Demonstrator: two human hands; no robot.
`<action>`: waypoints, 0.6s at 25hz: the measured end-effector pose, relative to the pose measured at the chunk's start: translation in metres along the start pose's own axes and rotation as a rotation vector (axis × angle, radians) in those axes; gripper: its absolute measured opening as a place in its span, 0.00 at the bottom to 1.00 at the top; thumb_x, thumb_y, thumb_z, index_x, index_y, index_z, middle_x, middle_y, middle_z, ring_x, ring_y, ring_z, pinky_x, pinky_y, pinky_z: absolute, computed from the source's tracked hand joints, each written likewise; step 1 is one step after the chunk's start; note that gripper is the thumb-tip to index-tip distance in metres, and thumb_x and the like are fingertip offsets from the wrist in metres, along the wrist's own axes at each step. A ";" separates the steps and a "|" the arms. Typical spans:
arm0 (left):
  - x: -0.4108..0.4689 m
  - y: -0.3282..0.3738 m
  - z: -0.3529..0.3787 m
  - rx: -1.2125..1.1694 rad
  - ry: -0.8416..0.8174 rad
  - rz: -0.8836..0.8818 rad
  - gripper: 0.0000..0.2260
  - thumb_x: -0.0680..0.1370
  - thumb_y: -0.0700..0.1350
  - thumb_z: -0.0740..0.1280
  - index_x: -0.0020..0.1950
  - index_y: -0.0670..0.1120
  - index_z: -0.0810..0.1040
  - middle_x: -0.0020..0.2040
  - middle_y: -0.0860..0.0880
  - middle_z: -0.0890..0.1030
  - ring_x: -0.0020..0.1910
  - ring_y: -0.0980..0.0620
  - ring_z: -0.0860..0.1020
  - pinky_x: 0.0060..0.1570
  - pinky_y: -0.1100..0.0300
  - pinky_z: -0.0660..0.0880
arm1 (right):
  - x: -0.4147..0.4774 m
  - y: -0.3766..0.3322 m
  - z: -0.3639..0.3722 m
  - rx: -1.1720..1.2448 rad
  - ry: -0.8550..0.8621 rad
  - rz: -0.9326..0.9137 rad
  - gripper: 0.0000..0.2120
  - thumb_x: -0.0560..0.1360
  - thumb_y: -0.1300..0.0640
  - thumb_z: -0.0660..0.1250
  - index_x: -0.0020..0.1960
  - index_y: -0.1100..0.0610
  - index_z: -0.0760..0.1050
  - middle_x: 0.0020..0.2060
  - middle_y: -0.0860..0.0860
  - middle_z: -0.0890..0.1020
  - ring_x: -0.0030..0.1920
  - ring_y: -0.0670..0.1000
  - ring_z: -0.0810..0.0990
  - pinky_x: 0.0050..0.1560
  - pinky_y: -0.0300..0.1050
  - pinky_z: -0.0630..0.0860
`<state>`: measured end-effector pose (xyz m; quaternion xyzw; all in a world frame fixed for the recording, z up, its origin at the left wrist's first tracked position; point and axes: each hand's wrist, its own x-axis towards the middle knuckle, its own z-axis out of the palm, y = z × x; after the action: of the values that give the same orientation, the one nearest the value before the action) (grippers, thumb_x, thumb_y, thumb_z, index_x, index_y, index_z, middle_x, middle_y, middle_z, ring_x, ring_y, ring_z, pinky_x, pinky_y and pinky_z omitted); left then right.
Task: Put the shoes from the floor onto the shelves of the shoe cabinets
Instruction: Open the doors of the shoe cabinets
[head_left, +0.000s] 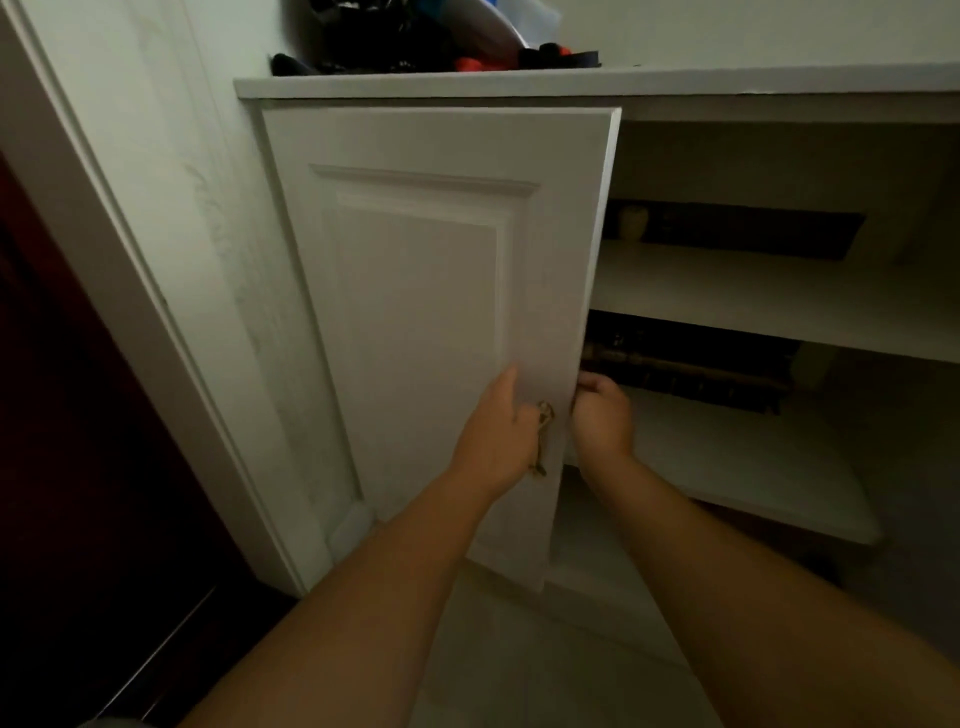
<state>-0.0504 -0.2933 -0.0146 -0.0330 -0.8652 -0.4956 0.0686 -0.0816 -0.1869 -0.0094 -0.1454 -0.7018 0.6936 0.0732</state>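
Gripping the brass handle (543, 441) with my left hand (498, 431), fingers curled round it and thumb laid up the panel, I had the white cabinet door (426, 291) standing part-way open. My right hand (602, 415) was hooked round the door's free edge, just right of the handle. No shoes showed on the strip of floor (519, 649) near my arms, so the things I was to move lay out of view. To the right were an upper shelf (753, 296) and a lower shelf (727, 457), each with dark things (727, 228) along its far side that I could not make out. Clutter (395, 41) sat on the cabinet top (519, 83). I judged the door a stiff, light panel that would swing easily on its left side, best moved by the handle. Shoes, I reckoned, would be light, soft in the uppers but firm at the heel, so pinching a pair by the heels would serve.
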 end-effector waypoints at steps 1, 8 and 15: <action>-0.004 -0.001 -0.005 0.005 0.043 -0.012 0.29 0.78 0.54 0.56 0.78 0.52 0.54 0.76 0.51 0.63 0.73 0.52 0.64 0.73 0.52 0.61 | -0.010 0.004 0.001 0.008 0.041 0.011 0.14 0.72 0.66 0.57 0.45 0.53 0.79 0.46 0.53 0.83 0.47 0.55 0.81 0.45 0.47 0.78; -0.092 -0.004 -0.043 0.212 0.216 0.013 0.43 0.69 0.70 0.64 0.77 0.60 0.45 0.76 0.52 0.61 0.71 0.52 0.67 0.65 0.50 0.71 | -0.098 0.012 0.016 -0.148 0.066 -0.043 0.13 0.73 0.64 0.58 0.39 0.56 0.80 0.36 0.52 0.79 0.37 0.52 0.76 0.35 0.42 0.71; -0.138 -0.024 -0.090 0.287 0.455 -0.080 0.31 0.76 0.56 0.66 0.76 0.54 0.57 0.67 0.50 0.75 0.61 0.49 0.77 0.57 0.50 0.77 | -0.182 0.018 0.062 -0.120 -0.217 0.003 0.16 0.73 0.66 0.59 0.33 0.55 0.80 0.32 0.51 0.81 0.36 0.52 0.79 0.38 0.42 0.75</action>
<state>0.0909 -0.3813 -0.0107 0.1237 -0.8896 -0.3647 0.2456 0.0734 -0.3020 -0.0107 -0.0747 -0.7455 0.6622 -0.0131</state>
